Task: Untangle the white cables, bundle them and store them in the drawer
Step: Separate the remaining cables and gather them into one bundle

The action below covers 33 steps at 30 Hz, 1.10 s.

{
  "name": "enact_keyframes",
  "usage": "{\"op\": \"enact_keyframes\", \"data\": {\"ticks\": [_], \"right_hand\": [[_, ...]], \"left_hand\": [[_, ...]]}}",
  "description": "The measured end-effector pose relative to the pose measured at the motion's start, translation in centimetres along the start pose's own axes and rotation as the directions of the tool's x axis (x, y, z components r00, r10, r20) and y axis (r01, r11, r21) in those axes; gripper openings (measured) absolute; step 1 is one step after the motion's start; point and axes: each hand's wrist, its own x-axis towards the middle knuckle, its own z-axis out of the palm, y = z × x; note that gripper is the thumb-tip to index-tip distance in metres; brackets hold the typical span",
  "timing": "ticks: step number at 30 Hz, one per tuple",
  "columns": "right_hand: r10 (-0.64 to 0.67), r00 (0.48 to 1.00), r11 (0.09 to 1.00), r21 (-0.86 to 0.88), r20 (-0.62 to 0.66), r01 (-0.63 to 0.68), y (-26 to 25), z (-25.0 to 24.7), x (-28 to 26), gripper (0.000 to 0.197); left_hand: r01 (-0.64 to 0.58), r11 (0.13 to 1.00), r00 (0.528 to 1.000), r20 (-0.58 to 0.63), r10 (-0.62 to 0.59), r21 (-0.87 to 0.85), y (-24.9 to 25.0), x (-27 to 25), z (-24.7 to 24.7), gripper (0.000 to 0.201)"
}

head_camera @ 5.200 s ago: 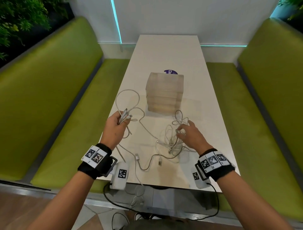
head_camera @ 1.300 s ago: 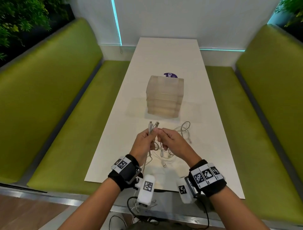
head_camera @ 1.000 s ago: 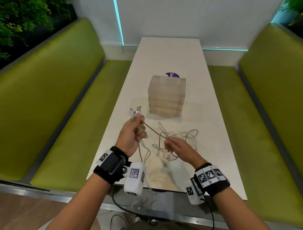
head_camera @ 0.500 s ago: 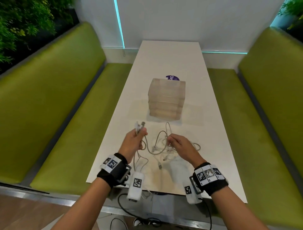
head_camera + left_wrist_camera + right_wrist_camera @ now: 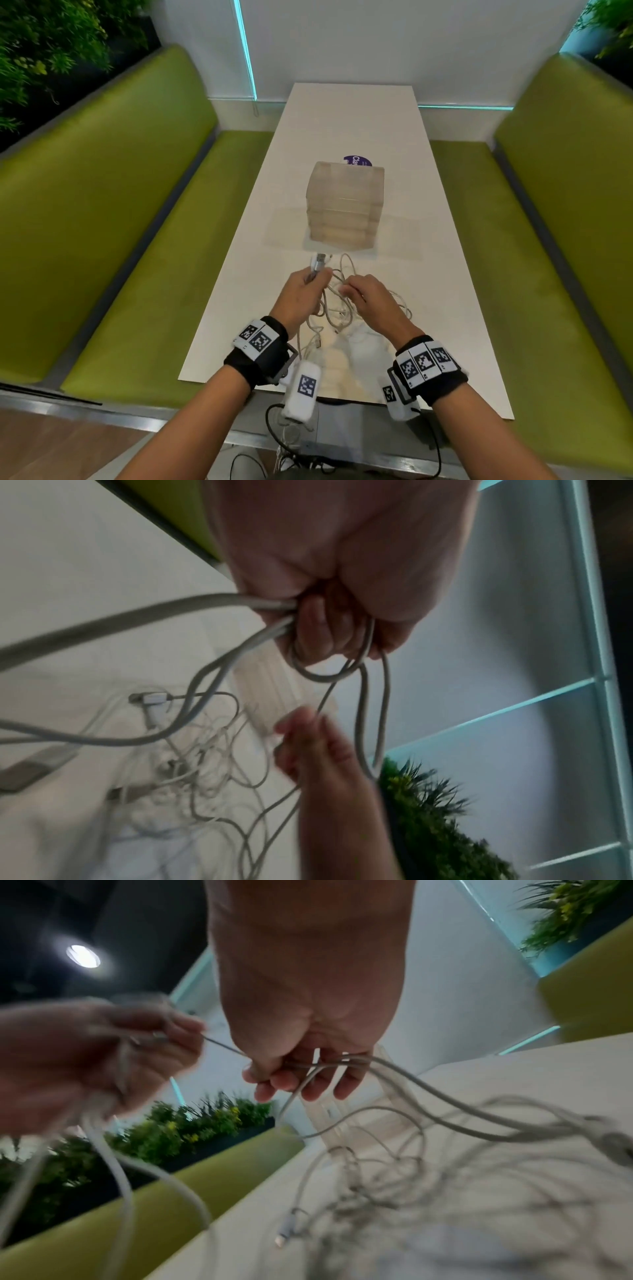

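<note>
A tangle of white cables [image 5: 337,310] lies on the white table [image 5: 356,120] in front of a translucent drawer box [image 5: 344,205]. My left hand [image 5: 305,291] grips a bunch of cable strands, their plug ends [image 5: 318,269] sticking up out of the fist. In the left wrist view the curled fingers [image 5: 322,631] close round several strands and a loop [image 5: 329,669]. My right hand [image 5: 368,301] sits just right of it and pinches strands [image 5: 308,1066] between thumb and fingers. Loose loops trail to the table beneath both hands.
Green benches [image 5: 113,219] run along both sides of the table. A purple sticker [image 5: 356,160] shows behind the drawer box. Plants [image 5: 41,51] stand at the far left and right corners. All drawers look closed.
My hands have come closer together over the tangle. The left hand still holds the plug ends upright, and the right hand has moved left and taken hold of new strands.
</note>
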Motion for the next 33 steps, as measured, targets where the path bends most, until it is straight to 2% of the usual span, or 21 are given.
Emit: {"op": "enact_keyframes", "data": {"ticks": [4,6,9,11,15,20,23,25,28,31,33], "right_hand": [[0.185,0.982,0.980,-0.078,0.037,-0.181,3.4,0.4,-1.1,0.024],[0.205,0.978,0.976,-0.080,0.022,-0.203,4.1,0.2,-1.4,0.026],[0.211,0.977,0.976,-0.053,0.011,-0.211,3.6,-0.2,-1.3,0.024],[0.220,0.976,0.975,-0.034,0.001,-0.219,3.1,-0.5,-1.1,0.026],[0.159,0.987,0.987,-0.022,0.002,-0.159,2.1,-0.5,-0.8,0.027],[0.069,0.996,0.997,-0.033,0.051,-0.067,0.9,0.3,-0.5,0.020],[0.110,0.993,0.994,-0.036,0.053,-0.108,0.7,0.2,-0.3,0.020],[0.106,0.991,0.987,-0.126,0.078,-0.096,0.3,-0.1,-0.3,0.023],[0.021,0.994,0.945,-0.326,0.104,0.014,-0.9,-0.3,-0.3,0.021],[0.009,0.998,0.933,-0.360,0.065,0.015,-1.2,-0.2,-0.2,0.021],[0.033,0.997,0.926,-0.379,0.073,-0.003,-1.3,-0.3,-0.1,0.019]], "left_hand": [[-0.043,0.972,0.985,-0.172,0.003,-0.230,2.5,0.2,-2.3,0.029],[-0.090,0.948,0.973,-0.228,0.019,-0.305,3.3,0.4,-3.5,0.029],[-0.129,0.945,0.958,-0.284,0.040,-0.301,3.4,0.5,-4.4,0.029],[-0.124,0.969,0.951,-0.304,0.056,-0.212,2.7,0.6,-4.5,0.029],[-0.038,0.997,0.980,-0.193,0.051,0.071,-0.1,1.0,-3.3,0.025],[-0.059,0.960,0.998,-0.008,0.064,0.275,-2.4,1.5,-0.5,0.034],[-0.053,0.960,0.997,0.068,0.035,0.275,-2.5,1.8,0.5,0.037],[-0.012,0.971,0.994,0.106,-0.013,0.239,-2.2,1.8,1.0,0.036],[0.055,0.968,0.990,0.112,-0.084,0.243,-1.7,1.8,1.4,0.040],[0.098,0.956,0.987,0.093,-0.128,0.277,-1.4,1.9,1.4,0.045],[0.126,0.941,0.977,0.125,-0.173,0.312,-1.2,1.8,1.2,0.040]]}}
